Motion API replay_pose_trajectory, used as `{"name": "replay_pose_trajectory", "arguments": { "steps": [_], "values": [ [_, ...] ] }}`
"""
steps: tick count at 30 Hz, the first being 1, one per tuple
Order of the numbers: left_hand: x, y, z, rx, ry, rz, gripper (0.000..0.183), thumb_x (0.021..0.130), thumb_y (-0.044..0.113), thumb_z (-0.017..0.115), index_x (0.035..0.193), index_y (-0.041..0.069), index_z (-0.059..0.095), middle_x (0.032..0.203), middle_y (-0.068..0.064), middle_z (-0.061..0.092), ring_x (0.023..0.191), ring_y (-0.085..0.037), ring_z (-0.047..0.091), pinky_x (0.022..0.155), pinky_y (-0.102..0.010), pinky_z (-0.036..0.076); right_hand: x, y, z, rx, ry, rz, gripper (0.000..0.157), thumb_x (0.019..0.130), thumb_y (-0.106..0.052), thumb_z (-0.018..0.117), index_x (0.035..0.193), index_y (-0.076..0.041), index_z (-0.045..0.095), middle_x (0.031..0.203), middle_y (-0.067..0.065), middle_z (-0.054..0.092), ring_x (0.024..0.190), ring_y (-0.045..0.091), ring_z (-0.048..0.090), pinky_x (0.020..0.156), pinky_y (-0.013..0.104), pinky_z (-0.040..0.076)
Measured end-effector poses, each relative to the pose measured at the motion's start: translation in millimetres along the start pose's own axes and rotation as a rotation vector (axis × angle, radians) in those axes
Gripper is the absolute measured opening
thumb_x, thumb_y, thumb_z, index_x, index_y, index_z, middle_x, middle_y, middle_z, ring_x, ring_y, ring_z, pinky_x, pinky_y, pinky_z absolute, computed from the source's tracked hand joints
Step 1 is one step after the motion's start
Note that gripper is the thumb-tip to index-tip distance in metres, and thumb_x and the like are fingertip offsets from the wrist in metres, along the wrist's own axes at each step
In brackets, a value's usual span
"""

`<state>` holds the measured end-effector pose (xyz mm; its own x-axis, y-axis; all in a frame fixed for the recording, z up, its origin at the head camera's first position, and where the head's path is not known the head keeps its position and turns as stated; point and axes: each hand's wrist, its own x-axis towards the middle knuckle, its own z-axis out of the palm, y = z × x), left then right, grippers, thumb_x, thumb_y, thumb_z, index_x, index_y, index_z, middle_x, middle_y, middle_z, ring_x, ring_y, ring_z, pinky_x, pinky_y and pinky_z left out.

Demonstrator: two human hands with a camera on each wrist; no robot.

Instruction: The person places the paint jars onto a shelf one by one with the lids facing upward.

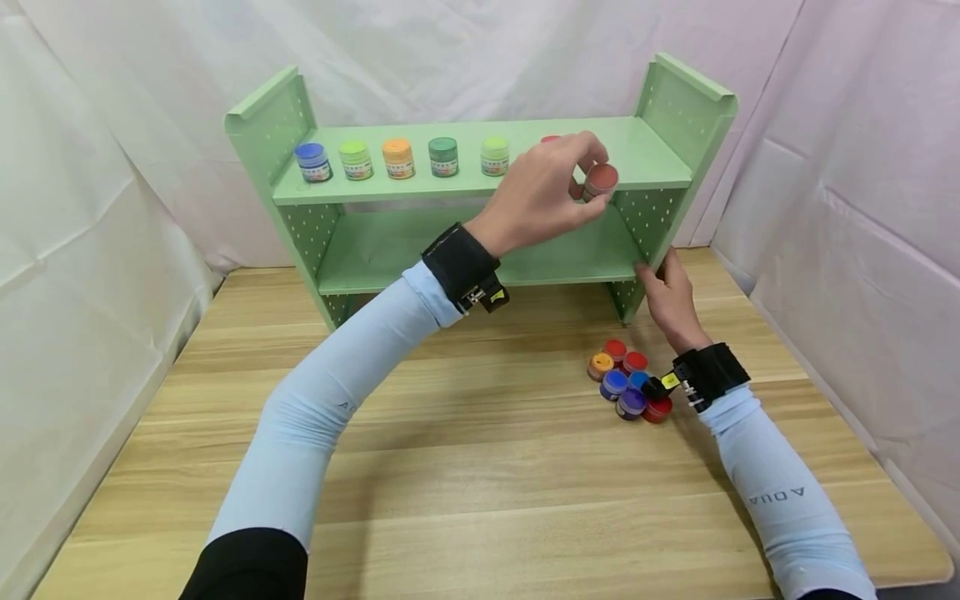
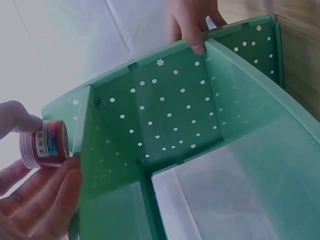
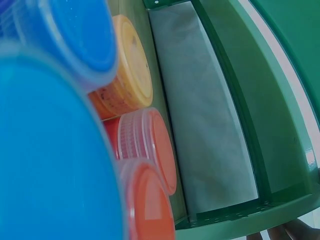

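Note:
My left hand (image 1: pixel 543 192) pinches a small paint jar (image 1: pixel 602 177) with a brownish-red lid between thumb and fingers, in front of the upper board's right part. In the left wrist view, the jar (image 2: pixel 45 144) lies sideways beside the board's edge, its label showing. My right hand (image 1: pixel 672 304) grips the right side panel of the green shelf (image 1: pixel 420 242), thumb on the inner face. Along the upper board stand a blue jar (image 1: pixel 312 162), a light green one (image 1: pixel 356 160), an orange one (image 1: pixel 398 159), a dark green one (image 1: pixel 443 157) and another light green one (image 1: pixel 495 156). A red lid (image 1: pixel 551 138) is mostly hidden behind my left hand.
Several paint jars cluster on the wooden table (image 1: pixel 465 483) beside my right wrist, among them an orange jar (image 1: pixel 600 366), a purple jar (image 1: pixel 631 404) and a red jar (image 1: pixel 657 409). White cloth (image 1: pixel 480 58) hangs behind the shelf and at both sides.

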<state>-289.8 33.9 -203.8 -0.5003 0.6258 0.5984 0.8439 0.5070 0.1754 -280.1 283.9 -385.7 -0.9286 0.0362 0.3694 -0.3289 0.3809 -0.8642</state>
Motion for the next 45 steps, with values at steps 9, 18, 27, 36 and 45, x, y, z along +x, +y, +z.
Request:
{"name": "replay_pose_trajectory", "arguments": {
  "steps": [9, 18, 27, 36, 45],
  "values": [
    [8.7, 4.0, 2.2, 0.116, 0.012, -0.085, 0.030, 0.087, 0.032, 0.056, 0.110, 0.014, 0.059, 0.098, 0.008, 0.060, 0.080, -0.004, 0.052, 0.062, -0.019, 0.038, 0.1, 0.8, 0.4, 0.004, -0.005, 0.002, 0.057, 0.101, -0.032, 0.043, 0.153, -0.027, 0.020, 0.146, 0.007, 0.036, 0.123, 0.017, 0.040, 0.097, 0.045, 0.036],
    [21.2, 10.1, -2.2, 0.185, -0.055, -0.169, 0.027, 0.091, 0.032, 0.053, 0.111, 0.016, 0.062, 0.098, 0.010, 0.061, 0.081, -0.002, 0.053, 0.062, -0.017, 0.039, 0.4, 1.3, 0.2, -0.006, -0.007, 0.008, 0.056, 0.102, -0.031, 0.041, 0.153, -0.027, 0.019, 0.147, 0.007, 0.035, 0.123, 0.017, 0.039, 0.097, 0.043, 0.037],
    [28.4, 13.8, -6.6, 0.347, -0.076, -0.174, 0.022, 0.093, 0.029, 0.048, 0.097, 0.021, 0.068, 0.095, 0.011, 0.061, 0.082, -0.005, 0.055, 0.059, -0.020, 0.042, 0.2, -1.0, 0.6, -0.007, -0.010, 0.020, 0.056, 0.102, -0.032, 0.041, 0.153, -0.028, 0.019, 0.148, 0.007, 0.034, 0.123, 0.017, 0.039, 0.097, 0.045, 0.036],
    [30.1, 14.8, -1.6, 0.505, -0.044, -0.102, 0.029, 0.098, 0.025, 0.034, 0.081, 0.019, 0.056, 0.075, 0.004, 0.042, 0.061, -0.010, 0.039, 0.052, -0.022, 0.032, 0.0, 1.2, -0.5, -0.004, -0.009, 0.023, 0.056, 0.102, -0.029, 0.040, 0.154, -0.026, 0.017, 0.148, 0.008, 0.033, 0.124, 0.019, 0.038, 0.098, 0.043, 0.035],
    [33.9, 10.3, 1.1, 0.551, -0.051, -0.075, 0.026, 0.094, 0.013, 0.033, 0.078, 0.018, 0.054, 0.075, 0.003, 0.042, 0.059, -0.010, 0.033, 0.049, -0.023, 0.029, 0.8, 0.4, 0.3, 0.006, -0.012, 0.019, 0.056, 0.102, -0.030, 0.040, 0.154, -0.026, 0.018, 0.148, 0.009, 0.034, 0.123, 0.018, 0.039, 0.098, 0.045, 0.036]
  ]
}}
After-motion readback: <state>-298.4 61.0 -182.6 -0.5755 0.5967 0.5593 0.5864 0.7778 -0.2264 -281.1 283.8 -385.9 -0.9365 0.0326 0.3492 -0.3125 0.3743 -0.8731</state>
